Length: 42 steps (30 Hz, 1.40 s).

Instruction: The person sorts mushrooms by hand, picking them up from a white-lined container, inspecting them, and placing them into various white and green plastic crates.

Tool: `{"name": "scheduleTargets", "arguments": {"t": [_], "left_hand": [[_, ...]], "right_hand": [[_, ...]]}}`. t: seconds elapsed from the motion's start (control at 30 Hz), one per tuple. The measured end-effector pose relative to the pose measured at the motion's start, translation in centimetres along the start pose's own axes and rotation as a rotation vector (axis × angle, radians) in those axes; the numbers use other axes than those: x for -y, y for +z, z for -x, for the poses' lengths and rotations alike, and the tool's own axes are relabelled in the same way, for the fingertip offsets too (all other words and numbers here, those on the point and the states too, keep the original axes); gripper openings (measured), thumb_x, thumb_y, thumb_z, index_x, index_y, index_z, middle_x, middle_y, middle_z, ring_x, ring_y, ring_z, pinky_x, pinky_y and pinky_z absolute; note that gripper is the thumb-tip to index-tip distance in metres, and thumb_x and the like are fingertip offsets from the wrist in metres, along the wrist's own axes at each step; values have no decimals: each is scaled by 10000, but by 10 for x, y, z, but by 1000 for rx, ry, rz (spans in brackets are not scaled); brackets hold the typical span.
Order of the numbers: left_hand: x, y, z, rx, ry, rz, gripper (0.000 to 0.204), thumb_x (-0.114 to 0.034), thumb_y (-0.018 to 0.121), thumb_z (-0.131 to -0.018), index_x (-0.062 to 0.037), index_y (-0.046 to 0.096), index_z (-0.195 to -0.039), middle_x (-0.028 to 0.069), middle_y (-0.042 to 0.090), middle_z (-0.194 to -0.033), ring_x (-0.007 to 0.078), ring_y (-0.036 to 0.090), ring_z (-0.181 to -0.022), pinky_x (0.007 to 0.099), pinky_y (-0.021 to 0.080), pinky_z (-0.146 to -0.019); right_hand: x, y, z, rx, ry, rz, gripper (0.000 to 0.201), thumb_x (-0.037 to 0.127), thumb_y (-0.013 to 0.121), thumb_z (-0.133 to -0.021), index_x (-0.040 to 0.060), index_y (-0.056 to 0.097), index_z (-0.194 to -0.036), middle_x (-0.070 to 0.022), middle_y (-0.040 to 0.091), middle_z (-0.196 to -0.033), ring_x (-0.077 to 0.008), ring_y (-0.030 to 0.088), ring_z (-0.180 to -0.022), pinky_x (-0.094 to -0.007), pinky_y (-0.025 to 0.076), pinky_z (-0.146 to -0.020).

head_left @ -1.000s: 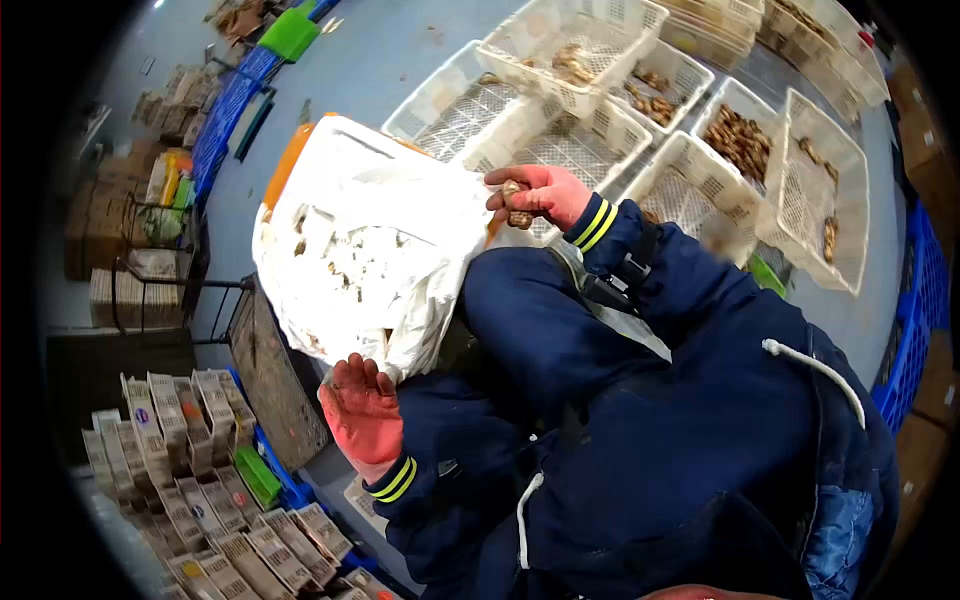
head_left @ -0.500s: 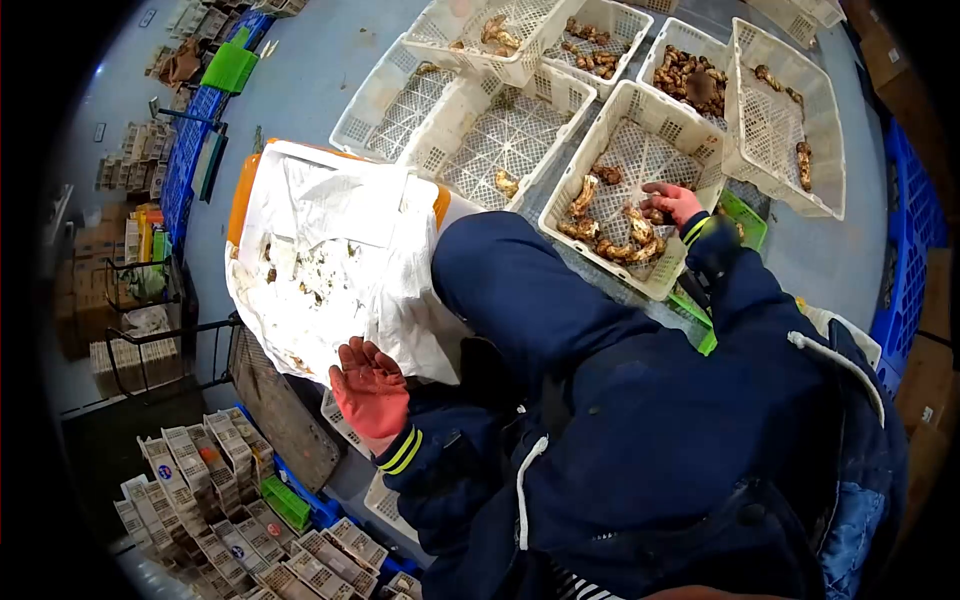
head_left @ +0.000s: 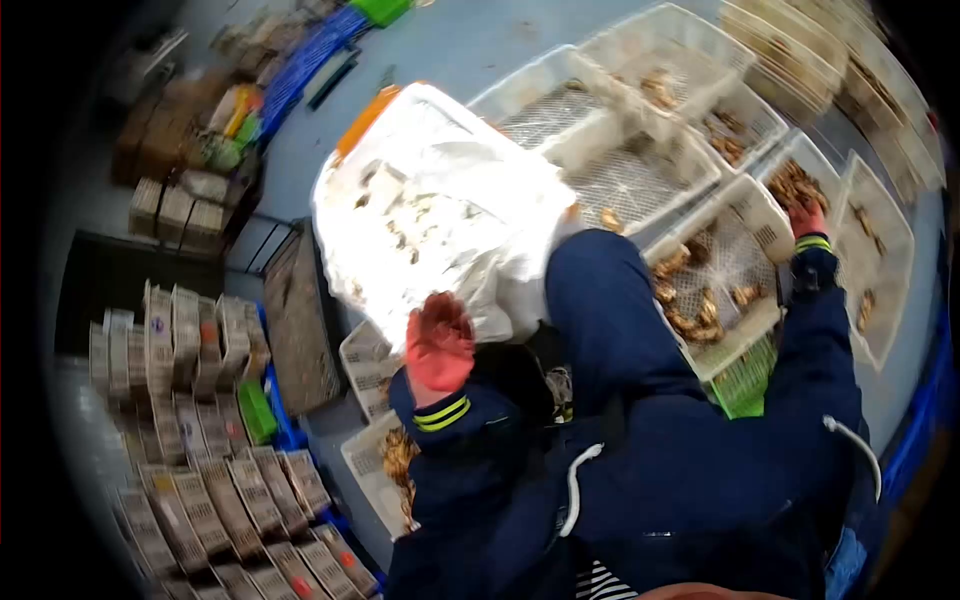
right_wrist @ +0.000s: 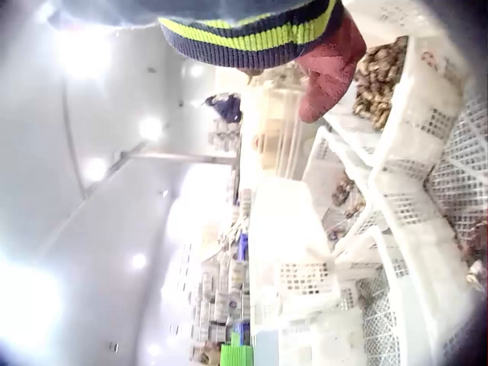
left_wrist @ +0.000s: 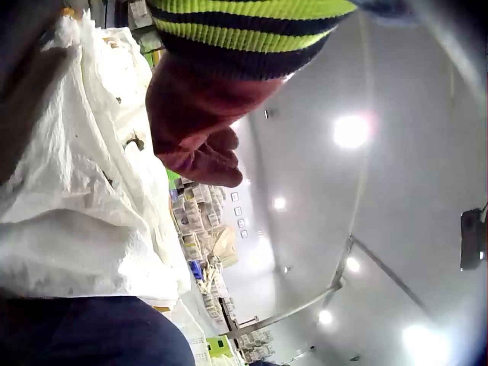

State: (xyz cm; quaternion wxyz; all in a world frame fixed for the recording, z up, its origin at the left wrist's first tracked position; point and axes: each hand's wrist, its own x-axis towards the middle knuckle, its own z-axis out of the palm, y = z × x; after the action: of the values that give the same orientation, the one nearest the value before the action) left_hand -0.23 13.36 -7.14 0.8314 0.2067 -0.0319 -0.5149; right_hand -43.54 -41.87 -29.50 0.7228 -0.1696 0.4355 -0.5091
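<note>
My gloved left hand (head_left: 440, 345) (left_wrist: 202, 118) is raised palm up at the edge of a white cloth (head_left: 480, 240) (left_wrist: 72, 183), its fingers loosely bent around nothing. Dark bits lie scattered on that cloth, which covers an orange-rimmed container. Off to the right, my gloved right hand (head_left: 806, 217) (right_wrist: 333, 67) is at the near edge of a white crate heaped with brown mushroom-like pieces (head_left: 793, 184) (right_wrist: 380, 80). Blur and the viewing angle hide its fingertips, so whether it holds a piece cannot be told.
A nearer crate (head_left: 768, 322) holds several larger pieces, with a green basket (head_left: 745, 380) below it. More white crates (head_left: 690, 215) stand beyond my knee. Stacked crates (head_left: 225, 470) fill the lower left, beside a dark board (head_left: 300, 320).
My right hand went from beside the white cloth, where it held a piece, to the nearer crate, then farther to the heaped crate. The head view has shifted; my left hand stays raised.
</note>
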Motion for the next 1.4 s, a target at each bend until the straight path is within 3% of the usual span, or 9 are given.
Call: {"name": "scheduleTargets", "arguments": {"t": [0.17,0.33,0.63,0.77,0.9,0.97,1.1,1.23,1.4], "left_hand": [[8,12,13,-205,225,-11,367,-347,442,-884,-67,541,-1099,102,540,-1161,255,486,-1096,398,337,-976],[3,3,23,-75,355,21,419,-433,411,-879,-126,527,-1140,88,528,-1186,259,457,-1134,479,267,-1002],[-5,-15,36,-52,211,60,504,-449,454,-858,-53,468,-1170,120,451,-1259,320,411,-1169,415,404,-902],[-12,-13,44,35,122,117,439,-402,424,-880,-52,545,-1116,105,538,-1166,258,438,-1159,354,409,-879],[-18,-23,55,178,69,83,399,-378,415,-891,-71,575,-1090,18,618,-935,97,528,-711,231,396,-568],[-16,-30,54,292,113,10,391,-385,408,-896,-92,580,-1090,-43,597,-807,49,269,-443,194,279,-451],[-21,-50,48,139,82,122,513,-467,361,-886,-88,481,-1210,-13,590,-1002,108,344,-548,241,322,-489],[-25,-35,31,-11,240,213,584,-505,339,-876,-73,395,-1263,88,416,-1308,258,384,-1208,360,429,-839],[-60,-39,4,68,308,194,566,-455,332,-905,-75,302,-1323,127,366,-1333,266,370,-1207,397,336,-948]], "right_hand": [[-25,134,54,746,136,248,388,236,475,-874,65,447,-1221,-129,564,-1085,-177,578,-846,-263,465,-720],[-55,275,208,789,178,310,382,226,466,-879,37,450,-1210,-139,576,-1040,-191,582,-824,-302,486,-736],[-135,336,355,1287,-27,505,367,260,506,-874,39,515,-1167,-59,584,-1052,-114,526,-962,-214,403,-803],[-149,335,386,1406,365,494,367,250,493,-885,17,502,-1168,-58,604,-1014,-109,569,-887,-232,443,-746],[-176,337,394,1448,444,498,381,245,497,-885,-10,490,-1168,-89,601,-997,-127,573,-870,-225,445,-715],[-190,337,392,1456,448,453,382,242,502,-883,-11,489,-1169,-91,598,-994,-132,574,-872,-232,446,-719],[-198,338,395,1461,499,515,370,241,502,-881,10,493,-1171,-93,601,-1017,-139,580,-900,-230,453,-725],[-220,352,385,1408,620,541,386,204,537,-855,9,477,-1183,-102,606,-1014,-139,578,-914,-223,450,-706],[-233,366,354,1490,458,763,384,204,500,-853,31,476,-1195,-39,607,-972,-92,544,-844,-230,446,-721]]}}
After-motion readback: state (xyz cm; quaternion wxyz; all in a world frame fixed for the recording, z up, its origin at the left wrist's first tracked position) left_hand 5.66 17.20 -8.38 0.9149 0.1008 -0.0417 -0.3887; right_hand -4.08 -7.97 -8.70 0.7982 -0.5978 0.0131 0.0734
